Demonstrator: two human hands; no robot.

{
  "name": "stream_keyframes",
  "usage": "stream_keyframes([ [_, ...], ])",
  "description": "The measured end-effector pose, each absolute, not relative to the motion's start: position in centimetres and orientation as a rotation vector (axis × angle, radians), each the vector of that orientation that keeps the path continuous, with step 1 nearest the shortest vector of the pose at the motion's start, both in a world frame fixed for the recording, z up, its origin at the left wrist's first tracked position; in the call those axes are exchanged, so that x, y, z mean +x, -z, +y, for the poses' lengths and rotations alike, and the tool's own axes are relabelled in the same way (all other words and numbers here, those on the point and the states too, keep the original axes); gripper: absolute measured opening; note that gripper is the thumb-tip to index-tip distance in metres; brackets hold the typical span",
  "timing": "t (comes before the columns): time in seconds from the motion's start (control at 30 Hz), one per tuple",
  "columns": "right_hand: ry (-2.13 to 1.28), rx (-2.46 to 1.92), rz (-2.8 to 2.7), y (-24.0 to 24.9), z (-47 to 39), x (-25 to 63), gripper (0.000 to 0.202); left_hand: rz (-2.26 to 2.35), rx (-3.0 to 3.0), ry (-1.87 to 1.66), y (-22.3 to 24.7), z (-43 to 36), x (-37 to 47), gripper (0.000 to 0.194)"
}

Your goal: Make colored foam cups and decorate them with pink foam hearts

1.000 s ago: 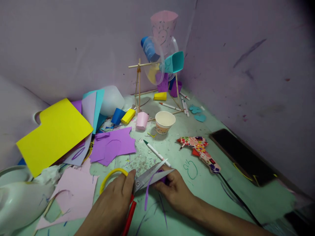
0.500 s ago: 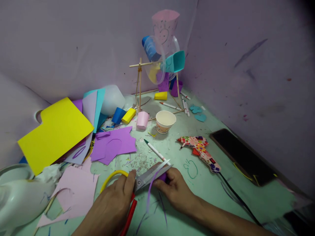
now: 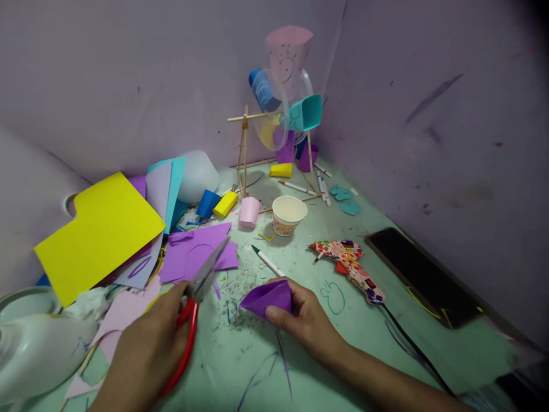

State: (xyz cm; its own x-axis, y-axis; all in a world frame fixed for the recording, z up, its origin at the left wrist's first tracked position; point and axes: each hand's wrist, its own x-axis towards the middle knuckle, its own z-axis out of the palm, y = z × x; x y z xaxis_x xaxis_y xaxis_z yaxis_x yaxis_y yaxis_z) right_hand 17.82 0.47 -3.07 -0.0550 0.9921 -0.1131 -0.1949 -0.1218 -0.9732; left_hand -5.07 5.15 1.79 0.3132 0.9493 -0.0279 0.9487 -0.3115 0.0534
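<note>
My left hand point(image 3: 150, 337) is closed round the handles of a pair of scissors point(image 3: 185, 343), one red and one yellow. The blades look closed together and point up and away over the purple paper scraps point(image 3: 180, 257). My right hand point(image 3: 306, 320) pinches a small purple paper cup point(image 3: 268, 297), tilted with its pointed opening toward the left. A green-tipped marker point(image 3: 266, 260) lies just beyond that cup, partly behind my right hand. Thin purple trimmings point(image 3: 216, 286) lie near the scissor blades.
A flowered glue gun point(image 3: 349, 263) and a dark phone point(image 3: 420, 269) lie on the right. Behind stand a paper cup point(image 3: 289, 214), a pink cup point(image 3: 249, 213) and a stick-framed wheel point(image 3: 274, 114). Yellow card point(image 3: 98, 229) and a white bottle point(image 3: 38, 355) occupy the left.
My left hand has pulled the scissors back to the left, away from the purple cup. The thin purple strip hanging at the blades has come away from there. My right hand still holds the cup.
</note>
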Motion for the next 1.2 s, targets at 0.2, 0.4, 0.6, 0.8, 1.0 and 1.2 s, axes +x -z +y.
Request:
stream_keyframes([
  [0.2,-1.467,-1.066,-0.942,2.8,0.4,17.8,0.044,2.01,2.374,0.029,-0.6,7.4,-7.5,0.035],
  [0.4,-1.337,-1.238,-1.008,3.0,0.1,17.1,0.053,2.058,2.031,-0.635,-0.7,5.2,-5.4,0.039],
  [0.6,-1.087,-1.082,-1.562,3.5,-1.1,17.0,0.064,1.273,1.714,-0.635,-0.2,0.5,1.4,0.068],
  [0.8,-0.967,-0.911,-1.857,3.6,-1.1,17.7,0.072,1.35,1.701,-0.706,-0.3,0.8,2.1,0.073],
  [1.0,-1.135,-0.924,-1.538,3.4,0.1,17.8,0.044,1.323,1.731,-0.733,-1.1,1.5,2.0,0.05],
  [1.2,-1.354,-0.961,-1.245,2.3,0.1,17.2,0.026,1.303,1.728,-0.857,-0.7,1.3,2.0,0.027],
])
